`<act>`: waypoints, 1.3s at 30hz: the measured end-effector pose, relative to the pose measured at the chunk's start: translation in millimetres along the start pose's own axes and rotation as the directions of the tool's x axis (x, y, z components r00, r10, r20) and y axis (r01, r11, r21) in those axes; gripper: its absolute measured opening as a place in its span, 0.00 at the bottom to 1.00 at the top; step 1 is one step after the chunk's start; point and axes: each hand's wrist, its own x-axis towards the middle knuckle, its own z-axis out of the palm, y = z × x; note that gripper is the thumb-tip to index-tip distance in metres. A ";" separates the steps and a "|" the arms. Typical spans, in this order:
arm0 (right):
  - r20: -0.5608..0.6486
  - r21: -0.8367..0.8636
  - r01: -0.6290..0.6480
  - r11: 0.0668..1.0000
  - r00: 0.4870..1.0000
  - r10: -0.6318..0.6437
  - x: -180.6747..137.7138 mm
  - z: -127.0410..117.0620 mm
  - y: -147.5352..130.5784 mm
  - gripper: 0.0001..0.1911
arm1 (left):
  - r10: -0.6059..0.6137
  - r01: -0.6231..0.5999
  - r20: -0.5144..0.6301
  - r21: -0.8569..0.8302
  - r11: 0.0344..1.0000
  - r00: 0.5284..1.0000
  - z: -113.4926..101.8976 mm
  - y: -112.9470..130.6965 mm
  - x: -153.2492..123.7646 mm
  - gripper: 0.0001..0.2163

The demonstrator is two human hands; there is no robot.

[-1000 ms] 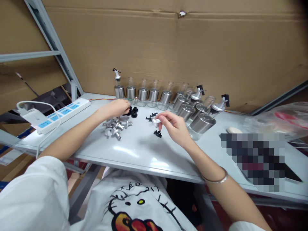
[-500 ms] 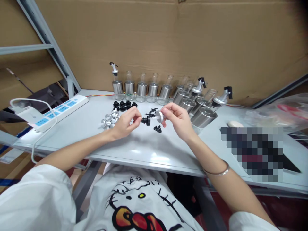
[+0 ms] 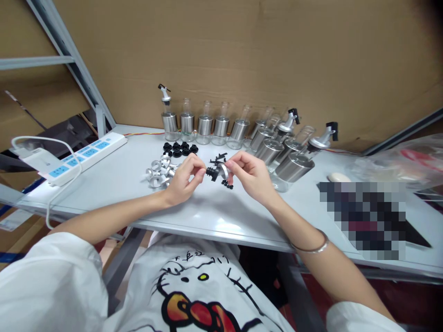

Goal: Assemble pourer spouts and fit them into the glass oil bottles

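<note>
At the centre of the frame, the left hand (image 3: 186, 180) pinches the narrow end of a black ribbed stopper (image 3: 212, 173) between thumb and fingertips. Just right of it, the right hand (image 3: 252, 179) grips the rim of a silver pourer top (image 3: 224, 171) the same way. The two pieces meet end to end, about level; whether they are fully seated cannot be told. Holding each by its outer end probably keeps the joint free of fingers and lets both pieces line up.

Loose parts lie sorted by kind, seemingly for easy picking: black stoppers (image 3: 176, 151) left of centre, silver pourer tops (image 3: 159, 171) below them, thin black levers (image 3: 217, 160) behind the held pieces, and small black caps (image 3: 227, 184) beneath the right fingertips. The held pieces and right hand partly cover the last two piles.

Steel-sleeved glass bottles (image 3: 205, 124) line the back of the table (image 3: 180, 214) and crowd the space beyond the right hand; three carry pourers. A power strip (image 3: 88, 156) with a white cable occupies the left, while a clear plastic bag (image 3: 391, 168) and a pixelated dark object (image 3: 363, 216) take up the right, well apart from the hands.
</note>
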 end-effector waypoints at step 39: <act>0.077 -0.219 0.223 0.950 0.975 -0.211 3.5 -10.6 15.1 0.07 | -0.084 0.084 0.005 -0.088 0.993 0.996 -6.7 -15.5 -2.3 0.11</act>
